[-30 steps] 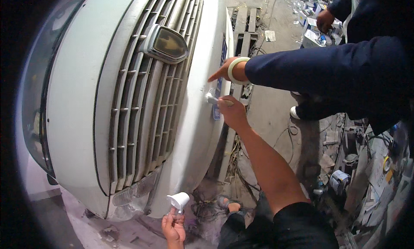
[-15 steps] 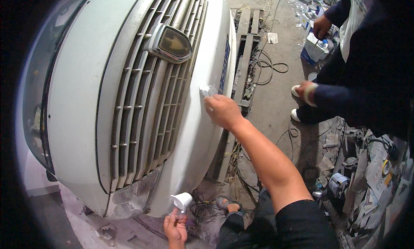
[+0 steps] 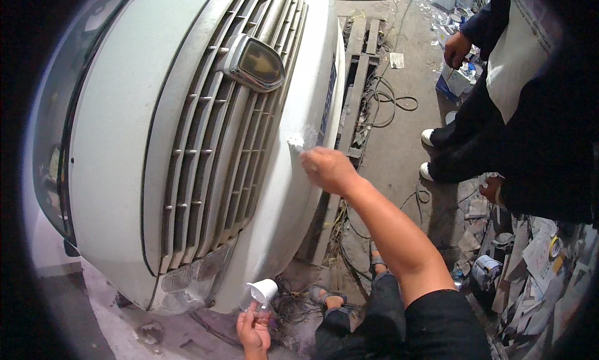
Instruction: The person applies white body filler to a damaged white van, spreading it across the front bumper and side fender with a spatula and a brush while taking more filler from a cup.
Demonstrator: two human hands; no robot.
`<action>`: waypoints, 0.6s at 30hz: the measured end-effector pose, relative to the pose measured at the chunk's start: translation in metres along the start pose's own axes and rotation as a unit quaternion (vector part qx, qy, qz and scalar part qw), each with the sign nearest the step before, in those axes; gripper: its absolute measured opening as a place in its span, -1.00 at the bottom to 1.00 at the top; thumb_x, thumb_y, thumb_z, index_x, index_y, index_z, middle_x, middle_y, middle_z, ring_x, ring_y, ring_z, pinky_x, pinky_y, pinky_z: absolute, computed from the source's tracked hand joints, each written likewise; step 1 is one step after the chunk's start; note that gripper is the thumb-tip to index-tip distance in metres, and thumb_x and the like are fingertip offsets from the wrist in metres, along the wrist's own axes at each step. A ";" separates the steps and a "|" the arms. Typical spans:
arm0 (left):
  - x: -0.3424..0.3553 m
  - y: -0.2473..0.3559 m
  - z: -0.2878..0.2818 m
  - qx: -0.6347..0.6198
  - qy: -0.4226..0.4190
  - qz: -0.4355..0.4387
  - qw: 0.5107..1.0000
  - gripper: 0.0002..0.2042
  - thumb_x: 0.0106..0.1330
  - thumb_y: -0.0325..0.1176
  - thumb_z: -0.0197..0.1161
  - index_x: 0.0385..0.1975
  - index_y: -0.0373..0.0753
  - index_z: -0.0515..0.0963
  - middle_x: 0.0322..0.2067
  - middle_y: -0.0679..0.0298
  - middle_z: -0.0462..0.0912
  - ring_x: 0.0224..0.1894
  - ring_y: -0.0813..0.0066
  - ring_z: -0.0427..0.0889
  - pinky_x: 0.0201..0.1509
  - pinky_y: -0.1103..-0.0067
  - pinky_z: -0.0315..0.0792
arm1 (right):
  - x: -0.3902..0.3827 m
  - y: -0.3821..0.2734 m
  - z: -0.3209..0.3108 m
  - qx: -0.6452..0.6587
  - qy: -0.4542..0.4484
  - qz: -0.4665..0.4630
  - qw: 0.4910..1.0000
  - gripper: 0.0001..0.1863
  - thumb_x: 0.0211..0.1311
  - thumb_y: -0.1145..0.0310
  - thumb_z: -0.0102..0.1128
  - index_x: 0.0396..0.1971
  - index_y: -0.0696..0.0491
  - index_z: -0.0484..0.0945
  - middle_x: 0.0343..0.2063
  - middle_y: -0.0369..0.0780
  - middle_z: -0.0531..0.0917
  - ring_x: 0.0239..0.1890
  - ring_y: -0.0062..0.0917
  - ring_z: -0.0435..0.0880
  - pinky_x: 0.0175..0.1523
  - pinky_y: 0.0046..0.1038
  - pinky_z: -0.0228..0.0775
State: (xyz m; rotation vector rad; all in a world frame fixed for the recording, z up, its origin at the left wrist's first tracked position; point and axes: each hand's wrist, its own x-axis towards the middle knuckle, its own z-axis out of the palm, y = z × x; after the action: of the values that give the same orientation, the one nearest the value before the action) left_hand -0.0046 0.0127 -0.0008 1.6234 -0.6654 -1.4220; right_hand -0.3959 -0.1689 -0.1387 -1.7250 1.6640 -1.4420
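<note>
A white car's front bumper (image 3: 268, 216) lies before me, with a rough white smear (image 3: 296, 140) beside the number plate. My right hand (image 3: 331, 170) is closed at the smear's lower edge, its fingers pinched together and slightly blurred; what they hold, if anything, is hidden. Lower down, near the headlight (image 3: 190, 277), my left hand (image 3: 253, 330) grips a small white plastic cup (image 3: 265, 289) with its fingers at the cup's underside. The cup is tilted, and I cannot see its contents.
The slatted grille (image 3: 212, 148) with its badge (image 3: 259, 63) fills the left. Wooden pallet boards (image 3: 353, 92) and a looped cable (image 3: 390, 101) lie beyond the bumper. A co-worker in dark clothes (image 3: 543, 141) stands at the right, near tins (image 3: 486, 269) and scrap cardboard.
My right hand has moved slightly down and right, exposing more of the smear. The co-worker's nearer hand has dropped lower. My left hand and the cup stay almost in place.
</note>
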 end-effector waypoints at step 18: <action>0.002 -0.001 -0.001 0.008 -0.006 0.005 1.000 -0.82 0.25 -0.37 0.09 -0.27 -0.32 0.31 -0.05 -0.09 0.48 -0.19 0.16 0.58 -0.20 0.41 0.57 | -0.004 0.039 0.014 0.593 0.262 0.363 0.670 -0.71 0.24 0.31 0.09 -0.13 0.17 0.41 -0.45 -0.21 0.59 -0.47 -0.52 0.60 -0.32 -0.50 0.48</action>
State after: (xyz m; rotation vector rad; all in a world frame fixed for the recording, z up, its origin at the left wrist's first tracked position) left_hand -0.0033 0.0112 -0.0025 1.6228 -0.6918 -1.4234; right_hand -0.4044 -0.1810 -0.1776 0.0974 0.8608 -1.8935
